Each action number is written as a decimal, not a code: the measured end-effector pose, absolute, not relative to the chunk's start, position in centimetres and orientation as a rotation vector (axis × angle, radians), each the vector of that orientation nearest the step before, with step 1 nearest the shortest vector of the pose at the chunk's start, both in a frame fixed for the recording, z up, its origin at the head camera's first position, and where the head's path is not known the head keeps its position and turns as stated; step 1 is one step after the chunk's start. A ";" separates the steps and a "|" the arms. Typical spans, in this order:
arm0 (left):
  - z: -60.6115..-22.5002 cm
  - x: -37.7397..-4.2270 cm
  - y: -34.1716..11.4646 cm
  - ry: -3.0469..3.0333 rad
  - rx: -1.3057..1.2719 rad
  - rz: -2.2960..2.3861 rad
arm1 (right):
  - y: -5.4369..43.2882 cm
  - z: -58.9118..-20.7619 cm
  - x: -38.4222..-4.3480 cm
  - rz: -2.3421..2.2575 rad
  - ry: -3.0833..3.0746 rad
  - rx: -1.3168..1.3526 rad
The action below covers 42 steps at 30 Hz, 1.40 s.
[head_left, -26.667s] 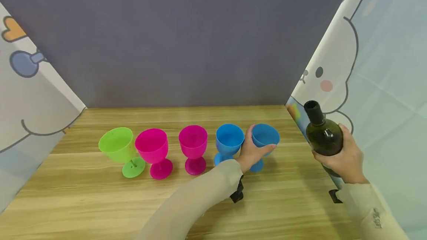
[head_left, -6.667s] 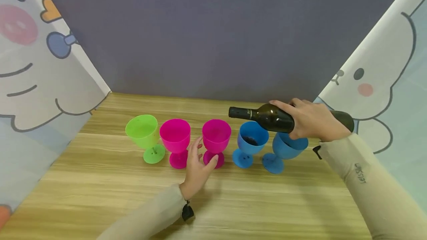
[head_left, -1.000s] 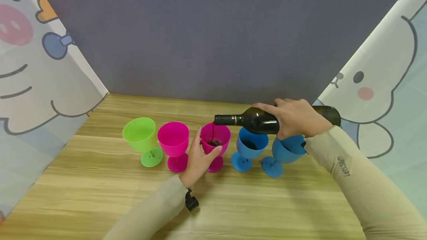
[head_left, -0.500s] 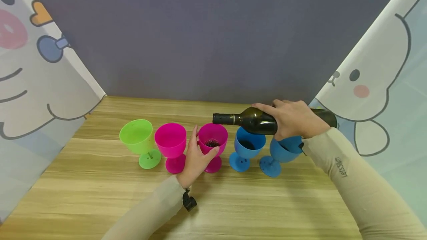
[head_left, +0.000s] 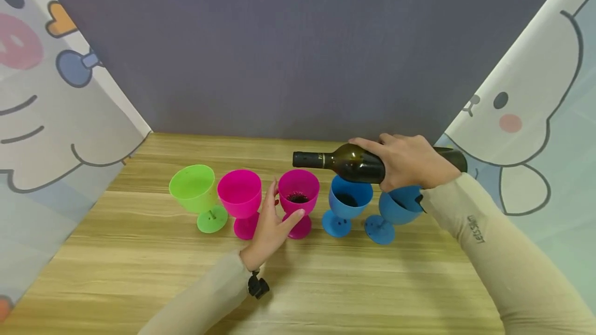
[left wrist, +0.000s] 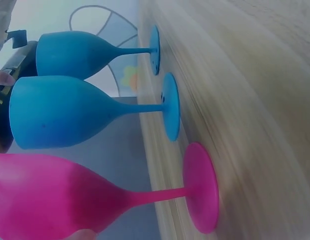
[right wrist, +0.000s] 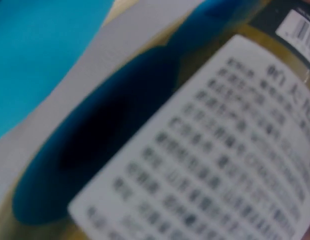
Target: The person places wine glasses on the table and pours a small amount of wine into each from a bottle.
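My right hand [head_left: 410, 164] grips a dark green wine bottle [head_left: 356, 163], held nearly level with its neck above the back rim of a magenta goblet [head_left: 293, 208]. No stream leaves the mouth. Dark liquid with bubbles lies in that goblet. Close against its left and front sides is my left hand [head_left: 267, 229], thumb and fingers spread; in the left wrist view a fingertip [left wrist: 82, 234] shows at the bowl's edge. Under the bottle stands a blue goblet [head_left: 344, 210] with dark liquid. The bottle's white label [right wrist: 205, 150] fills much of the right wrist view.
Another blue goblet [head_left: 393, 209], tilted in view and partly covered by my right wrist, stands at the right. Left of my left hand are a second magenta goblet [head_left: 239, 192] and a lime green goblet [head_left: 193, 190]. The wooden table [head_left: 326, 283] meets a grey back panel [head_left: 288, 55].
A red stream ran from the bottle into the magenta goblet a second ago; it has stopped. The bottle has risen slightly. My left hand has drawn back a little from the goblet.
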<state>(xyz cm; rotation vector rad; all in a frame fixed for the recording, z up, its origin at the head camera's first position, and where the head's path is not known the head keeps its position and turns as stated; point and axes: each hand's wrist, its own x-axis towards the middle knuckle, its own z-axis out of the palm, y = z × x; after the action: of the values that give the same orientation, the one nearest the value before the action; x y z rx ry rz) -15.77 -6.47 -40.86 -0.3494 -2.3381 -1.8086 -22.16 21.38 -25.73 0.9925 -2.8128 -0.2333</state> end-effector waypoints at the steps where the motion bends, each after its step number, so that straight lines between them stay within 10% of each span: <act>1: -40.9 -15.7 -6.5 -2.341 -0.348 -1.798 | 21.3 -25.7 -22.2 -0.232 -2.817 0.992; 42: -42.2 -13.5 -7.9 -2.330 -0.272 -1.645 | 18.6 -25.5 -23.0 -0.242 -2.803 1.021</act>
<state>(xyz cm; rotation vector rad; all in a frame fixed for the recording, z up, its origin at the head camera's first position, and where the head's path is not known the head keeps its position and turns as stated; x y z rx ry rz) -13.46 -7.93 -42.18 -0.2718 -2.3300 -1.6455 -23.03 18.64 -25.52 1.0206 -2.8031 -0.2420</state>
